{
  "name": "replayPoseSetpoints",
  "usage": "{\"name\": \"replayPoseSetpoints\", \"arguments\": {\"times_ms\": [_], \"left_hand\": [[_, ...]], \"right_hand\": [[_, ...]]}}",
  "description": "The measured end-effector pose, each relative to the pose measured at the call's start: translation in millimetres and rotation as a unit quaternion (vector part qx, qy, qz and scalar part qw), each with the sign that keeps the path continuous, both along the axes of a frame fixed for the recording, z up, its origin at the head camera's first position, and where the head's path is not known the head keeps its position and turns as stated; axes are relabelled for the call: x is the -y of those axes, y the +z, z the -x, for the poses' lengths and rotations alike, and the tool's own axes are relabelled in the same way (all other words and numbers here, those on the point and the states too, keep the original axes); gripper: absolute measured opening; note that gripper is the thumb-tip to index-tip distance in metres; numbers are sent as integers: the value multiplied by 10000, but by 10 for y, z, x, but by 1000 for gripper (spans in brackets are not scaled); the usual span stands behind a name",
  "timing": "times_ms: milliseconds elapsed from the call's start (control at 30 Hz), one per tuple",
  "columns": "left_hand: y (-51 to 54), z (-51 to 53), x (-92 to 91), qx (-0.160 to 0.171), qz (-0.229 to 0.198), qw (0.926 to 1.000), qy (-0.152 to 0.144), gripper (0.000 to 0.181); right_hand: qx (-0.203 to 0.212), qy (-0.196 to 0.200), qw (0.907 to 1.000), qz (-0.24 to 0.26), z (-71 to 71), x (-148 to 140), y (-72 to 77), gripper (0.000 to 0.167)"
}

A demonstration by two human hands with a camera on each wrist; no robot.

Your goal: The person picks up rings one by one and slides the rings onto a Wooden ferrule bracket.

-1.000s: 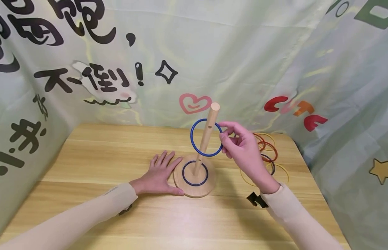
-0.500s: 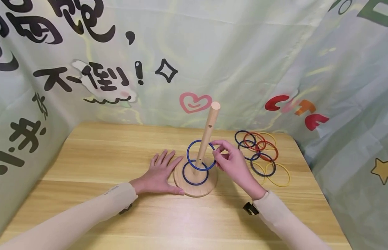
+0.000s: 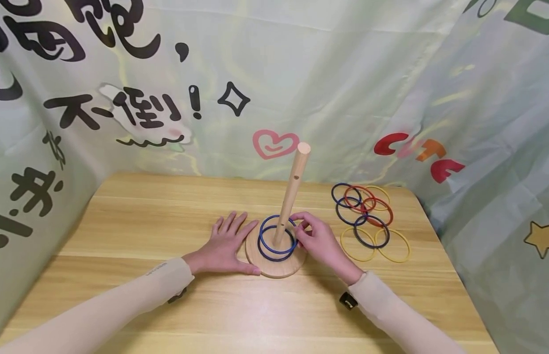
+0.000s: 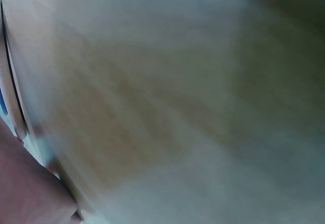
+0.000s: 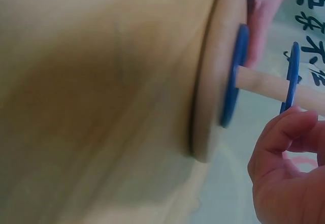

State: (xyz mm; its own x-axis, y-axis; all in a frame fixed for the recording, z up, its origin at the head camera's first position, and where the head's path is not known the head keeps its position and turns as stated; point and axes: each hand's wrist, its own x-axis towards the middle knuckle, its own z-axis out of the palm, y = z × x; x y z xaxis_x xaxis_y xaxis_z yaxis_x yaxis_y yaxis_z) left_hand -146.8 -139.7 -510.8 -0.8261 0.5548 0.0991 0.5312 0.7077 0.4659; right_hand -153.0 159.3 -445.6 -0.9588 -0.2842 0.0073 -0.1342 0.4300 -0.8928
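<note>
A round wooden base (image 3: 276,271) stands on the table with an upright wooden post (image 3: 293,189) rising from it. My left hand (image 3: 223,250) lies with spread fingers against the left side of the base. One blue ring (image 5: 234,82) lies flat on the base around the post. Above it, a second blue ring (image 5: 293,76) encircles the post, pinched at its right edge between thumb and fingers of my right hand (image 3: 316,241). The right wrist view shows a gap between the two rings. Only part of the left hand (image 4: 30,188) and the base's edge show in the left wrist view.
To the right on the wooden table (image 3: 168,211), several loose rings overlap: a red ring (image 3: 392,214), a dark blue ring (image 3: 372,247), a yellow ring (image 3: 409,248) and others. A printed curtain (image 3: 336,88) hangs behind the table and along both sides.
My right hand has moved the blue ring down along the post, from about mid-height to just above the lower ring. The left hand has stayed against the base.
</note>
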Motion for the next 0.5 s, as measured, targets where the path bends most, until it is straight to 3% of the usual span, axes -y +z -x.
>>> {"name": "replayPoseSetpoints", "arguments": {"times_ms": [233, 500], "left_hand": [[43, -3, -4, 110, -23, 9999, -59, 131], [77, -19, 5, 162, 42, 9999, -43, 130]], "right_hand": [[-1, 236, 9992, -319, 12, 21, -160, 25], [31, 211, 9979, -612, 44, 52, -201, 26]]}}
